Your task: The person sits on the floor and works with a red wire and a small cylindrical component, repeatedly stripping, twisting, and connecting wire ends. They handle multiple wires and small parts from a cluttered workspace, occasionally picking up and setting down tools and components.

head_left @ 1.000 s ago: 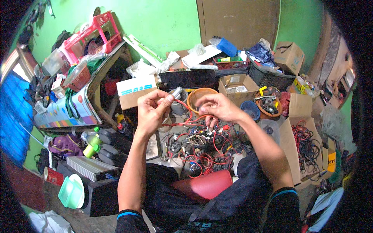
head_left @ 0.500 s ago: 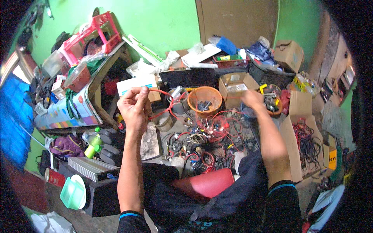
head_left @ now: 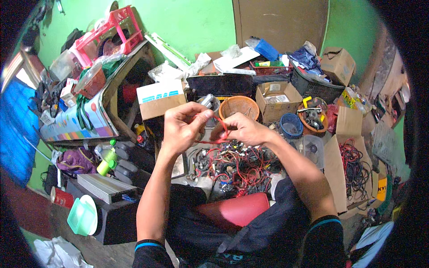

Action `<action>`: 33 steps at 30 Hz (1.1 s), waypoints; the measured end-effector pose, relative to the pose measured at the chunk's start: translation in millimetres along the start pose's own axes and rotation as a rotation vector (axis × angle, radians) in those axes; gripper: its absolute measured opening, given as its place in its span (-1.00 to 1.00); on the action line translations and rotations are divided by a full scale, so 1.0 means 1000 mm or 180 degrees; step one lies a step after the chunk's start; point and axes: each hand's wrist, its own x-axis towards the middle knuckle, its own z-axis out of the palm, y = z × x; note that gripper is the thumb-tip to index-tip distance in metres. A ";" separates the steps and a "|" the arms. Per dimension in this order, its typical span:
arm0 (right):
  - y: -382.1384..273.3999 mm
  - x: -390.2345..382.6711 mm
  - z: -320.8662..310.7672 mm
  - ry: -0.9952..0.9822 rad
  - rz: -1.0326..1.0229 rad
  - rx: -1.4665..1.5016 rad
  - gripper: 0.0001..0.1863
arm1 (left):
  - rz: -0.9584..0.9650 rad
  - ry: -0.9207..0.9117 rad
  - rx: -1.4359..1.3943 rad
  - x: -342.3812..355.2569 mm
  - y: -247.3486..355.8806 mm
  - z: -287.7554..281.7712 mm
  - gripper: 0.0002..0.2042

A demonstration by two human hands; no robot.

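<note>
A thin red wire [head_left: 225,127] is looped between my two hands, raised above a tangled heap of cables [head_left: 243,167]. My left hand [head_left: 184,127] pinches one stretch of it between thumb and forefinger. Just to the right, the fingers of my right hand [head_left: 246,129] close on the other side of the loop. Both hands are nearly touching. Red, black and white leads with small connectors make up the heap below. Behind my hands stands an orange bucket [head_left: 239,108], partly hidden by them.
At right, an open cardboard box [head_left: 335,154] holds coiled black and red cables. A blue round basket [head_left: 291,125] and a small cardboard box [head_left: 279,100] stand behind the heap. Finned metal plates [head_left: 106,190] lie on a black box at left. A red seat [head_left: 234,210] shows between my legs.
My right hand has come in from the far right to the red wire beside my left hand. The left hand has shifted right and slightly lower, still holding the wire.
</note>
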 end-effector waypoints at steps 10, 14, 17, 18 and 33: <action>0.068 -0.122 -0.125 0.1750 0.2947 -0.3927 -0.78 | -0.0013 0.1217 -0.0799 0.013 -0.005 -0.049 -0.85; 0.107 -0.168 -0.151 0.1185 0.3307 -0.3661 -0.68 | -0.0146 0.1129 -0.0938 0.014 -0.002 -0.045 -0.85; 0.062 -0.091 -0.108 0.1381 0.1455 -0.3106 -0.63 | -0.0169 0.0544 -0.0661 0.012 -0.003 -0.034 -0.87; 0.049 -0.060 -0.083 0.1720 0.0693 -0.2288 -0.68 | -0.0004 0.0341 -0.0542 0.012 -0.008 -0.028 -0.89; 0.064 -0.063 -0.089 0.1106 0.2204 -0.3496 -0.75 | -0.0001 0.0845 -0.0489 0.006 -0.001 -0.037 -0.89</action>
